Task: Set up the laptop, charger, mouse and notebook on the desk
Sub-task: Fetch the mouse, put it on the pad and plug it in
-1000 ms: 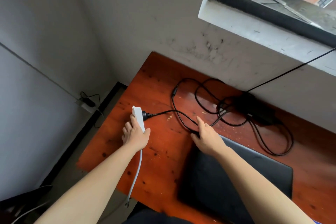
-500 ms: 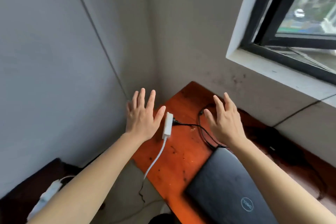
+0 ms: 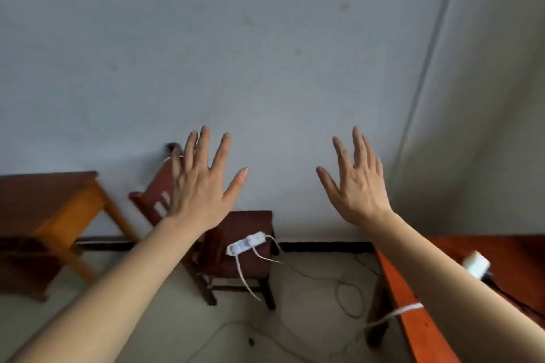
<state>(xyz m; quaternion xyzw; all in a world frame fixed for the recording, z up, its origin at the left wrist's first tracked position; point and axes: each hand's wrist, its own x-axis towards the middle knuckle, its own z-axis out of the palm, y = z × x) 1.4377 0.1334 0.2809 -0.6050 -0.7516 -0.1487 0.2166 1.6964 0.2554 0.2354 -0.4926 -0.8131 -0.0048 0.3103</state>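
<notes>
Head view was turned toward the wall, so most of the task's things lay outside it: you had no laptop, mouse or notebook in sight. Your left hand [image 3: 203, 186] and right hand [image 3: 356, 186] were raised in front of the wall, well apart, with the fingers [image 3: 219, 153] spread wide and straight, holding nothing.

The surface [image 3: 519, 250] showed only at the lower right. On it lay one white socket block [image 3: 476, 265], blurred, with a white cord [image 3: 395, 314] dropping over the edge. A black lead [image 3: 492, 277] ran from the block along the surface. In my judgement it belonged to the charger, whose body was not visible.

Handling, as a judgement: that lead would be light and limp and apt to snag or drag the block. Take it by the plug body, not the cord.

Count:
- Two hands.
- One surface.
- One further wooden table [image 3: 44, 200] at the left.
- One dark chair [image 3: 244, 224].
- Two white socket blocks, the second [image 3: 246, 242] resting on the chair seat.
- Several thin cables [image 3: 348, 295] loose on the floor, too tangled to number.
</notes>
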